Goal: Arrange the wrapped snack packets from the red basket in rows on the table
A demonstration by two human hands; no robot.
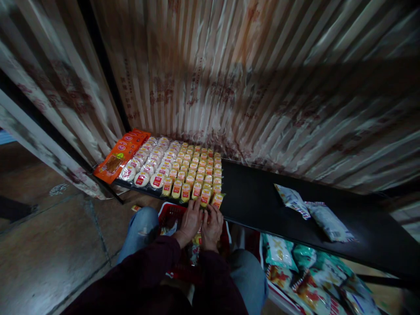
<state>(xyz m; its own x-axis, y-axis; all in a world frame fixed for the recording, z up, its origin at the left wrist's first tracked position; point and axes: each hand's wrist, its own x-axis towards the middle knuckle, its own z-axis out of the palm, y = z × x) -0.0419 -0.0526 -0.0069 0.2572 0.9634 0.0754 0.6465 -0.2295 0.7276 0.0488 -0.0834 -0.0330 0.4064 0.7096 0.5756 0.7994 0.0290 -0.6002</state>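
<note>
Rows of small yellow wrapped snack cakes stand packed on the left part of a black shelf. At the front edge, my left hand has its fingers bent against one wrapped snack cake. My right hand is close beside it, fingers curled at the lower end of the same cake. The fingertips partly cover it. To the left lie rows of round white wrapped cakes, then a flat orange packet. Below my hands, a red basket sits between my knees with more wrapped items inside.
Two white-and-blue packets lie on the shelf's right part. Under it, a second basket holds several green and red snack bags. Patterned sheeting hangs behind the shelf. A black upright post stands at the left.
</note>
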